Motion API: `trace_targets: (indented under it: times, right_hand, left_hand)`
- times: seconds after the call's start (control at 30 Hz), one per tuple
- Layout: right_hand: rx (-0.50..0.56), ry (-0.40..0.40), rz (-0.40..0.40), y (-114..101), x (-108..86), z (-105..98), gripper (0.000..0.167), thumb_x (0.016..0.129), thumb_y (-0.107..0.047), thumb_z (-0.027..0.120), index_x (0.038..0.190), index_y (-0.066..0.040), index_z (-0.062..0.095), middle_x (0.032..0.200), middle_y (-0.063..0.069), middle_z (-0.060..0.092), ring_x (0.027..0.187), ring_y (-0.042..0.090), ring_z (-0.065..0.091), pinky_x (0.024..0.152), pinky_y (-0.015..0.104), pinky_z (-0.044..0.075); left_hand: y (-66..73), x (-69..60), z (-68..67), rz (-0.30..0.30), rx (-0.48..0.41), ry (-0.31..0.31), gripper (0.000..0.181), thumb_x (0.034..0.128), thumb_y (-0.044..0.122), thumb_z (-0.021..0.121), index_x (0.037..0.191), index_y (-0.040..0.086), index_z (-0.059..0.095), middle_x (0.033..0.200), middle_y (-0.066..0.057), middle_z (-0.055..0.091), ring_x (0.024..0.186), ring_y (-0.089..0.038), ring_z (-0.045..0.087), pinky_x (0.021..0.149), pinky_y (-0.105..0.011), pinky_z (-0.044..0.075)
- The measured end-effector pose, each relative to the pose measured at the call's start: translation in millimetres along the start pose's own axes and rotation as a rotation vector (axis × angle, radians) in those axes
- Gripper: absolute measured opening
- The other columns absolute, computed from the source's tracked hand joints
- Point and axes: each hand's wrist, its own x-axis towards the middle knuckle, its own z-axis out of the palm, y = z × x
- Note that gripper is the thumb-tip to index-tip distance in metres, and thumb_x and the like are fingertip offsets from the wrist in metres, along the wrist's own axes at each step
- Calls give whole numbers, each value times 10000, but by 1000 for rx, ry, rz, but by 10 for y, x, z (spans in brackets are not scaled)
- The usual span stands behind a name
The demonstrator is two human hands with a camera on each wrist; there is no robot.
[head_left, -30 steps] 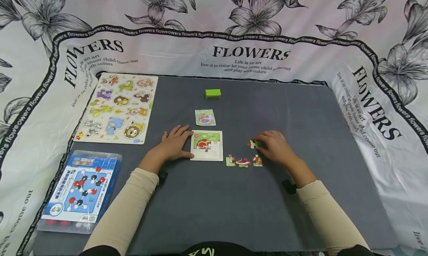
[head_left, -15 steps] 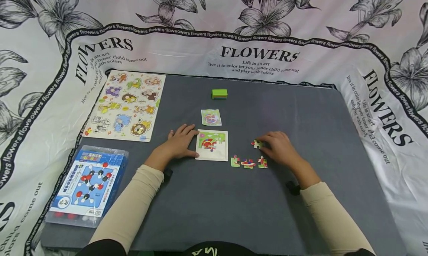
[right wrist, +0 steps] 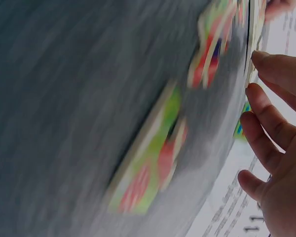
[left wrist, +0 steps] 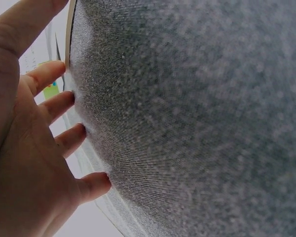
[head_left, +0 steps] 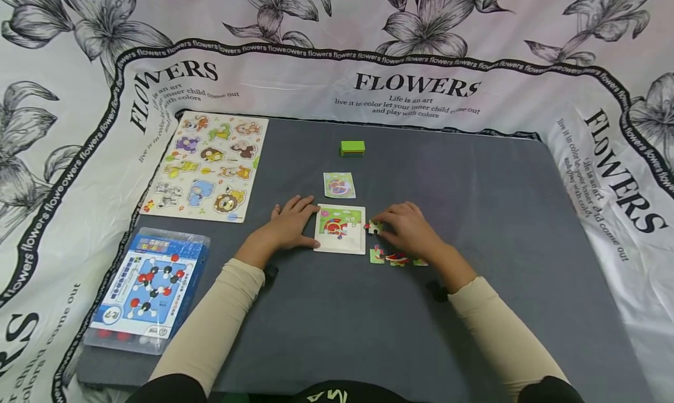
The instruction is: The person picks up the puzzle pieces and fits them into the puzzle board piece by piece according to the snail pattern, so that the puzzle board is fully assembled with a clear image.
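My left hand (head_left: 286,224) lies with fingers spread at the left edge of a small square puzzle board (head_left: 326,246), thumb and fingertips touching its rim. In the left wrist view, the left hand (left wrist: 44,143) has its fingers extended against the grey cloth. A partly assembled green, white and red picture fills the board's upper part. Just beyond the board's right edge, my right hand (head_left: 411,227) pinches a jigsaw piece (head_left: 374,227) between thumb and fingers. Below it lie three loose pieces, one green and red (head_left: 376,255); the right forearm side partly covers the rightmost piece (head_left: 420,262).
A small picture card (head_left: 339,185) lies behind the board, with a stack of green-topped blocks or tiles (head_left: 352,148) farther back. At left are an animal picture board (head_left: 205,169) and a clear-lidded box with a molecule picture (head_left: 150,292). A flower-printed cloth (head_left: 295,75) borders the grey surface.
My right hand has carried the pinched jigsaw piece leftward, close to the board's right edge. The left hand stays at the board. The head view has shifted slightly.
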Motion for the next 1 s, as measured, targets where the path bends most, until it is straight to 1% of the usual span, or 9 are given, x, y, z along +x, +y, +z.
trace_targets:
  times: [0.1, 0.2, 0.27, 0.4, 0.6, 0.73, 0.9, 1.0]
  right_hand:
    - [0, -5, -44, -88, 59, 51, 313, 843, -182, 769, 1150, -150, 716, 1072, 54, 679, 1063, 280, 586, 1065, 599, 302]
    - [-19, 5, -86, -138, 107, 108, 297, 845, -190, 768, 1137, -157, 719, 1057, 42, 676, 1036, 267, 591, 1056, 581, 324]
    - [-28, 18, -103, -155, 131, 139, 290, 845, -195, 768, 1130, -163, 721, 1049, 34, 672, 1023, 260, 587, 1051, 566, 331]
    - [-31, 36, -120, -183, 180, 181, 262, 851, -198, 761, 1111, -180, 736, 1028, 22, 666, 1019, 261, 575, 1052, 581, 326]
    - [-48, 25, -121, -225, 216, 224, 238, 877, -200, 730, 1114, -188, 744, 1030, 20, 654, 1046, 280, 561, 1064, 605, 301]
    - [-73, 36, -120, -265, 236, 221, 232, 877, -189, 727, 1108, -191, 752, 1019, 30, 653, 1040, 285, 558, 1057, 606, 307]
    - [-101, 22, -122, -328, 254, 198, 231, 882, -164, 717, 1109, -184, 757, 1020, 39, 662, 1037, 283, 554, 1051, 585, 320]
    - [-110, 8, -108, -347, 245, 213, 234, 896, -171, 701, 1123, -191, 752, 1022, 40, 661, 1030, 279, 551, 1048, 573, 323]
  left_hand:
    - [19, 12, 7, 0, 0, -2, 874, 831, 477, 736, 1527, 168, 307, 1633, -67, 120, 1501, -322, 41, 1122, -667, 106]
    - [27, 12, 10, -4, 2, -1, 876, 830, 477, 738, 1528, 169, 306, 1633, -64, 120, 1501, -319, 42, 1123, -665, 108]
    - [29, 10, 8, -6, 0, 1, 877, 829, 474, 740, 1528, 170, 307, 1633, -62, 119, 1502, -318, 41, 1124, -663, 105]
    - [28, 10, 2, -9, -3, 4, 875, 828, 467, 744, 1527, 169, 310, 1633, -61, 121, 1501, -317, 43, 1124, -664, 104]
    - [26, -2, -1, -7, -8, -2, 868, 836, 465, 736, 1529, 169, 305, 1633, -65, 120, 1502, -318, 40, 1124, -665, 102]
    - [10, 3, 6, -3, -5, 5, 867, 837, 465, 735, 1528, 169, 303, 1632, -70, 124, 1501, -323, 46, 1120, -673, 106]
    - [-7, 23, 29, -6, -2, 11, 871, 828, 471, 742, 1524, 173, 310, 1631, -69, 128, 1499, -321, 53, 1115, -679, 109]
    - [-15, 28, 44, -6, -7, 13, 872, 822, 474, 748, 1520, 177, 318, 1630, -65, 130, 1499, -318, 53, 1115, -679, 106]
